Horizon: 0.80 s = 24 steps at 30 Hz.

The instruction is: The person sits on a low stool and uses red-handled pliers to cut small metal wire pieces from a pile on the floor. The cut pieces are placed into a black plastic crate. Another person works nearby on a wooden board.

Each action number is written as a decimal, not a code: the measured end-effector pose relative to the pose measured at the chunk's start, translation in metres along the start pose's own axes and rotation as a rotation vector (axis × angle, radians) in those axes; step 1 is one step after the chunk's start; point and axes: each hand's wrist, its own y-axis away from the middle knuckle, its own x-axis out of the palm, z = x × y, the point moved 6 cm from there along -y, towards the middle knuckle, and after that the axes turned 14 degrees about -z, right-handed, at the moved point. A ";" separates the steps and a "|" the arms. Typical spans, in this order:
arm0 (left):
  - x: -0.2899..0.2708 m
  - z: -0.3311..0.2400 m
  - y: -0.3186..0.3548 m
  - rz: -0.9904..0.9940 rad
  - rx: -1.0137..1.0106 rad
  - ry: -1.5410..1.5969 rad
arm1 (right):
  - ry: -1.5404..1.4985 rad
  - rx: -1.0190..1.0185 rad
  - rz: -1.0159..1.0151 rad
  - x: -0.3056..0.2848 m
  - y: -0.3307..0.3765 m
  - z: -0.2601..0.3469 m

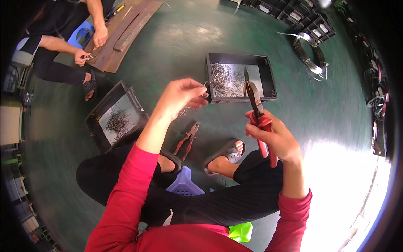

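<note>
My left hand (pixel 179 97) is raised in front of me, its thumb and fingertips pinching a small bent wire piece (pixel 206 85). My right hand (pixel 277 133) grips red-handled pliers (pixel 257 101), their dark jaws pointing away from me and spread apart. Between those jaws I see no wire. Just beyond both hands sits a black plastic crate (pixel 241 100) with many small bent metal pieces (pixel 222 80) heaped on its left side. On the floor between my feet lies a second pair of red-handled pliers (pixel 191 133).
Another black crate (pixel 133 97) at the left holds a pile of small wire pieces (pixel 118 121). A coil of wire (pixel 308 52) lies far right, near stacked black crates (pixel 289 17). A co-worker's hands (pixel 100 37) rest over a brown board (pixel 121 38). A purple stool (pixel 184 183) is beneath me.
</note>
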 end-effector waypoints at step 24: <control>0.042 -0.019 0.035 -0.169 0.217 0.630 | -0.196 0.201 0.311 0.051 -0.005 -0.006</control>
